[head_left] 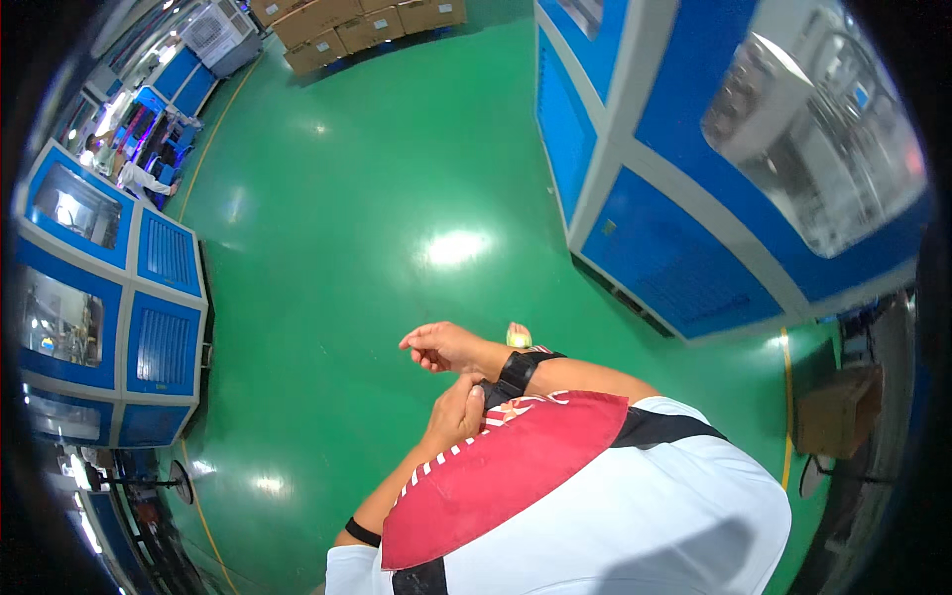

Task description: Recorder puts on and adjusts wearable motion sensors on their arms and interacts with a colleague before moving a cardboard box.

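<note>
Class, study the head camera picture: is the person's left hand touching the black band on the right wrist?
Touching. The head view shows the left hand with its fingers pressed right against the black wrist band on the right forearm, no gap between them.

My right hand [443,347] is held out in front, fingers loosely curled; my left hand [456,412] grips my right wrist from below.

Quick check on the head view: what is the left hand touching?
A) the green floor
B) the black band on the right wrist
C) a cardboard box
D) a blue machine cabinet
B: the left hand has its fingers on the black band worn on the right wrist, with the right hand held out in front of the chest, well away from the blue cabinets and boxes.
</note>
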Demonstrator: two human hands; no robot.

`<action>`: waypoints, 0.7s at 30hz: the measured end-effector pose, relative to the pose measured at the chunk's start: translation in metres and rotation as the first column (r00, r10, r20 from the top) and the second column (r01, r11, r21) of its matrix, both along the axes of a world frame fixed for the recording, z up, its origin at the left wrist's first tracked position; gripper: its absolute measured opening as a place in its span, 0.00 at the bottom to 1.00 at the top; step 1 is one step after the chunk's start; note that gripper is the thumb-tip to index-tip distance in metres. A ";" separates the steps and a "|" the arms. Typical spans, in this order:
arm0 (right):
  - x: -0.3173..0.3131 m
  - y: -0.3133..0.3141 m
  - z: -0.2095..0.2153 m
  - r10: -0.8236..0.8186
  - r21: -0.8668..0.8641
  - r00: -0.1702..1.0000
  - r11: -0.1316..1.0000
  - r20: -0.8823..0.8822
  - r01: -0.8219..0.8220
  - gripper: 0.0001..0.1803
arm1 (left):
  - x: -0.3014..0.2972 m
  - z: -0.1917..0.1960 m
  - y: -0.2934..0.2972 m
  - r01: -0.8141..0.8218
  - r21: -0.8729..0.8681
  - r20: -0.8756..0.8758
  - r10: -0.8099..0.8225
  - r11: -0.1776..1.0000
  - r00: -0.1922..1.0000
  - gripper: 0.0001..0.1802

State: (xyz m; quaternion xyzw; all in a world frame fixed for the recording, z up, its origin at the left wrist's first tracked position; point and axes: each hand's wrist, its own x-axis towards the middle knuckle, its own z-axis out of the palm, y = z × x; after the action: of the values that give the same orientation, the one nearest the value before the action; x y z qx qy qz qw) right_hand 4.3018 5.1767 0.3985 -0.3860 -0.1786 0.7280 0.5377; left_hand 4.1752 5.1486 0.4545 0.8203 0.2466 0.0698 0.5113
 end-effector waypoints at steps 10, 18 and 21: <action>0.107 0.206 0.034 0.266 -0.026 0.958 0.964 0.109 -0.265 0.09 | 0.124 0.030 0.178 -0.148 0.353 0.217 0.073 0.924 0.973 0.10; 0.198 0.364 0.009 0.277 -0.091 0.954 0.959 0.117 -0.268 0.09 | 0.213 0.011 0.358 0.020 0.465 0.131 -0.091 0.885 0.987 0.06; 0.243 0.441 0.016 0.132 -0.085 0.984 0.989 0.122 -0.122 0.09 | 0.254 0.018 0.447 0.119 0.431 0.102 -0.179 0.894 0.979 0.05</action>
State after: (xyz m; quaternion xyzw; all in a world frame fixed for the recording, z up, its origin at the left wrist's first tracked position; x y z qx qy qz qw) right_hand 4.5451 5.6177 0.4143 -0.4400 -0.2085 0.7411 0.4622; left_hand 4.4291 5.5952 0.4724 0.9211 0.1259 0.1389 0.3411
